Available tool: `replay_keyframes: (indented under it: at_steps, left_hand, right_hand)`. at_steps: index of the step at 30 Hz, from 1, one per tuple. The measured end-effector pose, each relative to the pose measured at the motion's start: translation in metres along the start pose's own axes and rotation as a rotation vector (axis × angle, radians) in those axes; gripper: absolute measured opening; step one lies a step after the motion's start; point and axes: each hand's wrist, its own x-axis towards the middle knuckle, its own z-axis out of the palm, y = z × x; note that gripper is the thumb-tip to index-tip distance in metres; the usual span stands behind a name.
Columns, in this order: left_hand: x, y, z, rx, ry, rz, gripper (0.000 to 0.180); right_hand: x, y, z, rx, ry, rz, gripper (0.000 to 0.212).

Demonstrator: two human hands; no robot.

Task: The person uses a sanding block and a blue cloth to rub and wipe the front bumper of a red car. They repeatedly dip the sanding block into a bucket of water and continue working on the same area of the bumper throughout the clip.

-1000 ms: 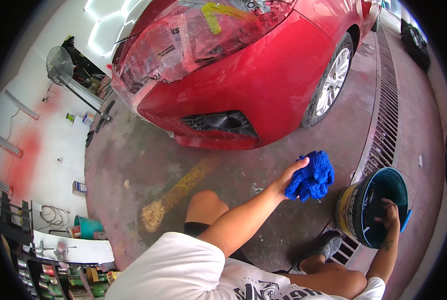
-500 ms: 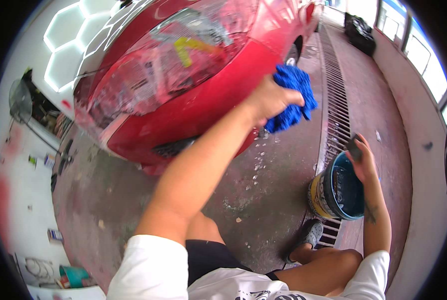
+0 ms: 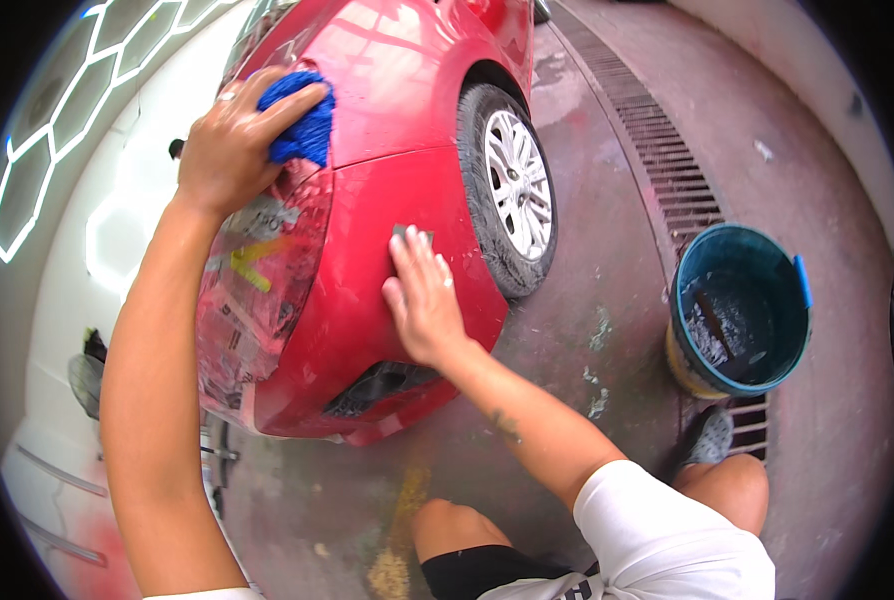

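Observation:
A crumpled blue cloth [image 3: 305,115] is gripped in my left hand [image 3: 232,140], held at the red car's front, by the seam above the paper-and-plastic masked area [image 3: 257,285]. My right hand [image 3: 427,305] lies with its fingers stretched out over a small dark grey sanding pad [image 3: 412,235], pressing it to the red bumper [image 3: 367,300] between the masked area and the front wheel [image 3: 515,185]. The fingers hide most of the pad.
To the right stands a teal bucket [image 3: 682,290] with water and a dark strip inside, a blue grip on its rim. A floor drain grate [image 3: 657,130] runs behind it. My foot in a grey clog [image 3: 710,437] is just in front. Wet spots mark the floor.
My right hand has gone from above the bucket to the bumper with the pad. My left hand has brought the cloth leftward to the car. The view has shifted toward the wheel.

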Motion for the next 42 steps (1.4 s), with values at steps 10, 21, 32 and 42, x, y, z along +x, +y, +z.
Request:
replay_keyframes:
  at_steps: [10,21,32,42]
  left_hand:
    - [-0.014,0.007,0.041,-0.098,0.087,0.016,0.083]
    - [-0.017,0.002,0.052,-0.155,0.162,-0.041,0.09]
    - [-0.022,0.0,0.05,-0.15,0.164,-0.016,0.085]
    - [-0.026,0.0,0.057,-0.2,0.191,0.018,0.078]
  right_hand:
    - [-0.046,0.001,0.016,0.055,-0.065,-0.066,0.072]
    - [-0.067,-0.002,0.027,0.122,-0.053,-0.045,0.074]
    - [-0.028,0.04,0.02,0.127,-0.002,-0.05,0.071]
    - [0.045,0.058,0.018,-0.015,0.056,0.054,0.067]
